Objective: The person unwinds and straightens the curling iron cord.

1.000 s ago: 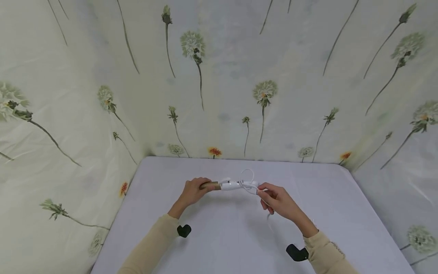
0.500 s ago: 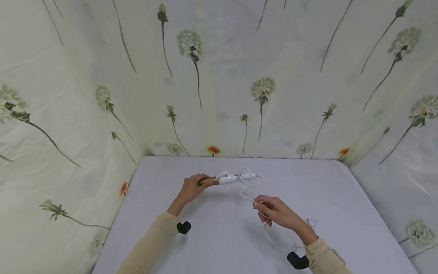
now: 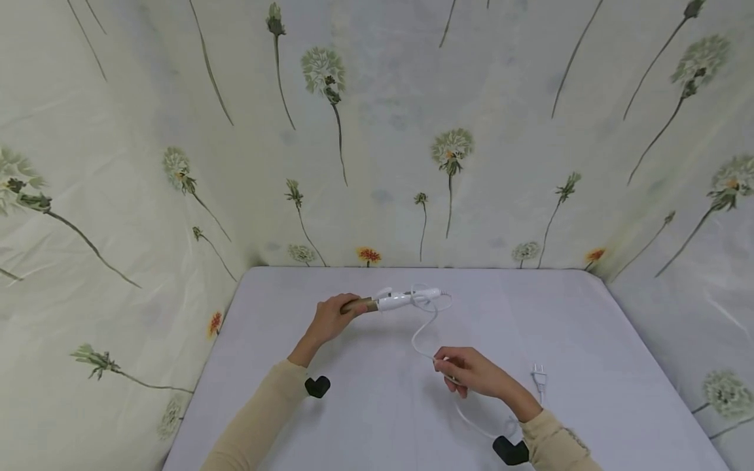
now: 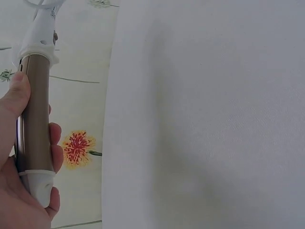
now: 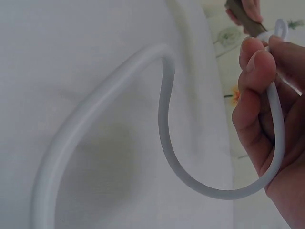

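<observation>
My left hand (image 3: 330, 318) grips the bronze barrel of a curling iron (image 3: 389, 301) and holds it level above the white table (image 3: 353, 405). In the left wrist view the barrel (image 4: 34, 119) runs up through my fingers to the white handle. Its white cord (image 3: 425, 327) loops off the handle end and drops to my right hand (image 3: 465, 371), which pinches it. Close up, the cord (image 5: 167, 143) curves out of my right fingers (image 5: 255, 90) in a loop. The cord goes on under my right wrist to a white plug (image 3: 537, 376) lying on the table.
Floral fabric walls (image 3: 377, 163) close in the table on the left, back and right. Black camera mounts sit by my left forearm (image 3: 317, 386) and right wrist (image 3: 509, 450).
My right hand has drawn away from the handle end toward me, pulling the cord out into a longer loop. The plug has come into view on the table. The left hand holds steady.
</observation>
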The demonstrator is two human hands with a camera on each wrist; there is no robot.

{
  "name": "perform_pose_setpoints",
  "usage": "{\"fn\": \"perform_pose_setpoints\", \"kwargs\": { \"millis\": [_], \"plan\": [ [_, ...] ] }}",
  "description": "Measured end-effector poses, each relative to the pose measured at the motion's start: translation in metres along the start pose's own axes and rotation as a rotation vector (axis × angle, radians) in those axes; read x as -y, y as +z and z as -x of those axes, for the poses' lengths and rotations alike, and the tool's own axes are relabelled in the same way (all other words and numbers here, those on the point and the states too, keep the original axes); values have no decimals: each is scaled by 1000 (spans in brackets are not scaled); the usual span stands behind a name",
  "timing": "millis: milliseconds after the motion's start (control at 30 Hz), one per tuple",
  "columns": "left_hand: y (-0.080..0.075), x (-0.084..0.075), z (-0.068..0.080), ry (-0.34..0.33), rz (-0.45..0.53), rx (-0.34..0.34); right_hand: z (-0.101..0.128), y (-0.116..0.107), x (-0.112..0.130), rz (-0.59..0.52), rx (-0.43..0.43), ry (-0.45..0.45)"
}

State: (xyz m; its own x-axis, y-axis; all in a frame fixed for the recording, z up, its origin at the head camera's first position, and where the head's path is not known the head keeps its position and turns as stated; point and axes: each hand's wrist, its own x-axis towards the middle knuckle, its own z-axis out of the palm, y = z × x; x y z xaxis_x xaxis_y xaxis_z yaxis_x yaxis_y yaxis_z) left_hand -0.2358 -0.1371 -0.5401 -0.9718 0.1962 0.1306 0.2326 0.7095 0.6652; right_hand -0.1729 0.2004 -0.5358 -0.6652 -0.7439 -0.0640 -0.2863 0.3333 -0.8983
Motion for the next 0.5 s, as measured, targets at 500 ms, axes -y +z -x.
{"fn": "perform_pose_setpoints", "kwargs": {
  "millis": [500],
  "plan": [
    [-8,1,1,-2,28,-4,-13,8,-13,83,18,97]
  ]
}}
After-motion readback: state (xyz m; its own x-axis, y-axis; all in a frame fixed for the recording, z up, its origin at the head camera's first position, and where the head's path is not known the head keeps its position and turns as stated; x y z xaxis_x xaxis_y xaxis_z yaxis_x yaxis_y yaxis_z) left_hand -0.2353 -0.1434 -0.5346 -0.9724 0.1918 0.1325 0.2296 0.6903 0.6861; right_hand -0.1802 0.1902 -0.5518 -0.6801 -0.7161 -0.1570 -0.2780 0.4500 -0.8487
